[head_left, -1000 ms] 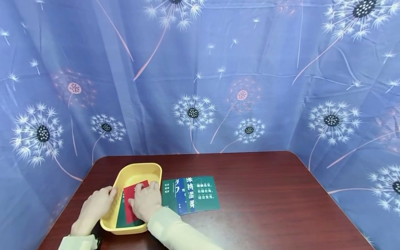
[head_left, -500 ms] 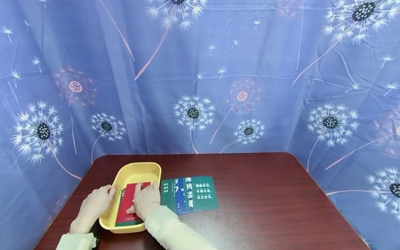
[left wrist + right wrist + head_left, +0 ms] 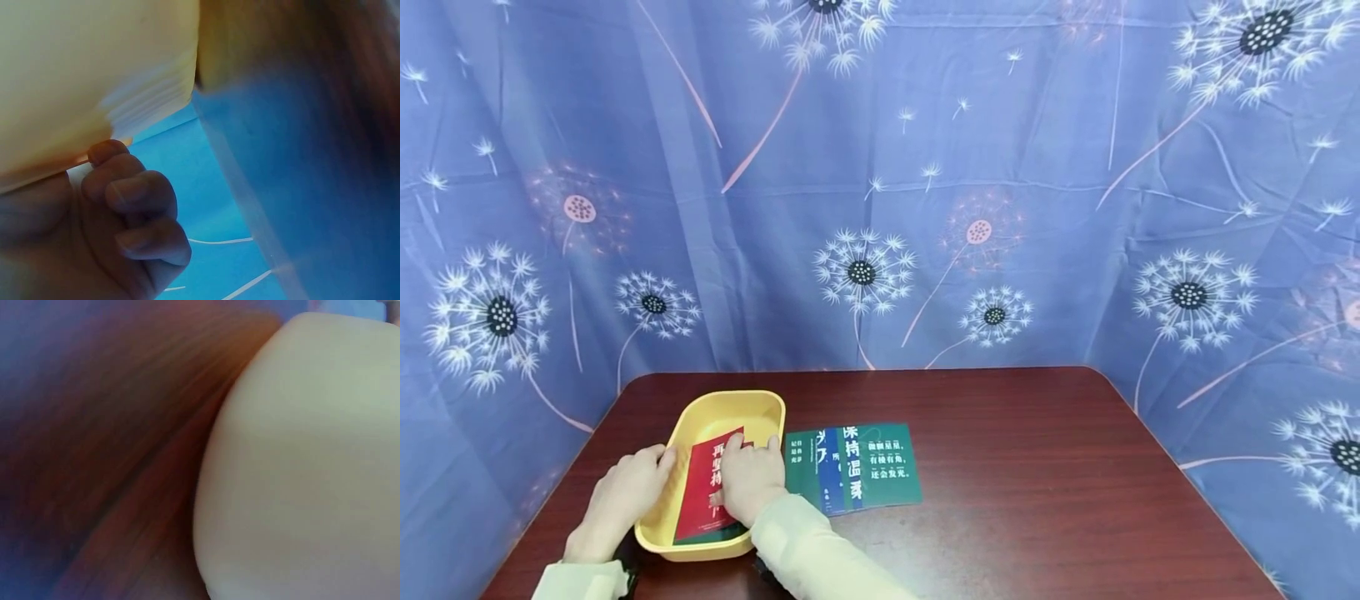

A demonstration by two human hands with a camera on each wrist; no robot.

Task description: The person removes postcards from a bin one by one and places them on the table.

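Note:
A yellow plastic basket (image 3: 658, 533) stands at the left of the table in the head view. My left hand (image 3: 628, 492) grips its left rim; the left wrist view shows curled fingers (image 3: 147, 194) against the basket's pale wall. Inside lies a red card (image 3: 700, 492) with white Chinese characters, slanted over a dark green card (image 3: 711, 535). A second red edge peeks out near my right fingertips. My right hand (image 3: 752, 479) reaches over the basket's right rim and holds the red card at its right side, thumb on its face. The right wrist view shows only the basket's outer wall (image 3: 300, 456) and the table.
Right of the basket, several overlapping green and blue cards (image 3: 887, 467) with white characters lie on the dark red-brown table (image 3: 1037, 483). A blue curtain (image 3: 925, 167) with a dandelion print hangs behind the table and along its sides.
The red card in the basket has shifted left and turned, so more of its white characters show. My right hand has moved slightly over it; my left hand keeps its grip on the rim.

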